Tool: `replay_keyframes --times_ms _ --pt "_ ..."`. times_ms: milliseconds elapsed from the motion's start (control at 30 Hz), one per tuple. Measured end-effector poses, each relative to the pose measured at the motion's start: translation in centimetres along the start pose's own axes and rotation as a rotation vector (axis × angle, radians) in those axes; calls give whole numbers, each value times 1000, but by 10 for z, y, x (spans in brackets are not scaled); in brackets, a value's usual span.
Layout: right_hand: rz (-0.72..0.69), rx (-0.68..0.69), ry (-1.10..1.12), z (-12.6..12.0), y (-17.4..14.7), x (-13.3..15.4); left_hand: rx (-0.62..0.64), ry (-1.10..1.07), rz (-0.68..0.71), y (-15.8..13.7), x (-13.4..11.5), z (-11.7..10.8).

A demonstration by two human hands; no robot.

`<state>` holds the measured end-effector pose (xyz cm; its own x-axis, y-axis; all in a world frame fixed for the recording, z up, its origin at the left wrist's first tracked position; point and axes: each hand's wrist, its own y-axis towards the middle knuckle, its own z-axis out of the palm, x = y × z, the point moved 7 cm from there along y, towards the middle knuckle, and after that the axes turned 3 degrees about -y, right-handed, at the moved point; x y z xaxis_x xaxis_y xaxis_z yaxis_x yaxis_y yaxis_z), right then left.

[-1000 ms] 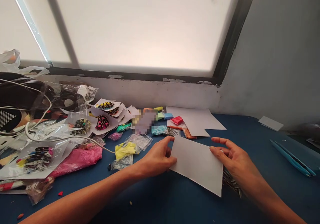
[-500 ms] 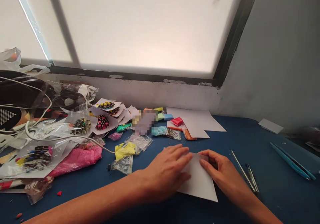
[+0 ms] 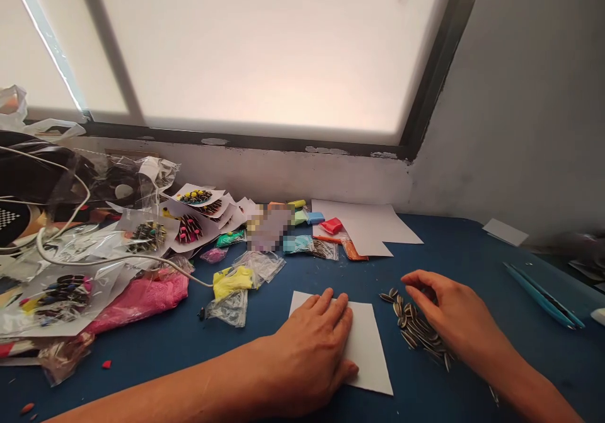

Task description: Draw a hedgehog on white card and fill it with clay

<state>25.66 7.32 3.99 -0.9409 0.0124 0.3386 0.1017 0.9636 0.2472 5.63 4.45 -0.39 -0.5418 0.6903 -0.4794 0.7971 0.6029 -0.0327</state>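
Observation:
My left hand (image 3: 314, 347) lies flat on a small white sheet of paper (image 3: 371, 341), fingers stretched out over it. To the right of the paper is a loose heap of striped sunflower seeds (image 3: 418, 330) on the blue table. My right hand (image 3: 456, 312) hovers at the heap's right side, thumb and index finger apart with nothing visible between them. Its other fingers are mostly hidden behind the hand.
Clay packets, a yellow one (image 3: 231, 281) and a red one (image 3: 331, 225) among them, lie beyond the paper. Decorated cards (image 3: 189, 231) and plastic bags crowd the left. A larger white sheet (image 3: 401, 226) rests by the wall, and blue tweezers (image 3: 543, 297) lie far right.
My right hand has let go of the paper and moved right to the seeds, which now show. The paper has shifted left, and my left hand has flattened onto it.

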Motion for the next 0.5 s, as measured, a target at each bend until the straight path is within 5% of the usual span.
replay_keyframes --times_ms 267,500 --pt "-169 51 -147 33 -8 14 -28 -90 169 0 -5 5" --pt "-198 53 -239 24 -12 19 2 -111 164 0 -6 10"
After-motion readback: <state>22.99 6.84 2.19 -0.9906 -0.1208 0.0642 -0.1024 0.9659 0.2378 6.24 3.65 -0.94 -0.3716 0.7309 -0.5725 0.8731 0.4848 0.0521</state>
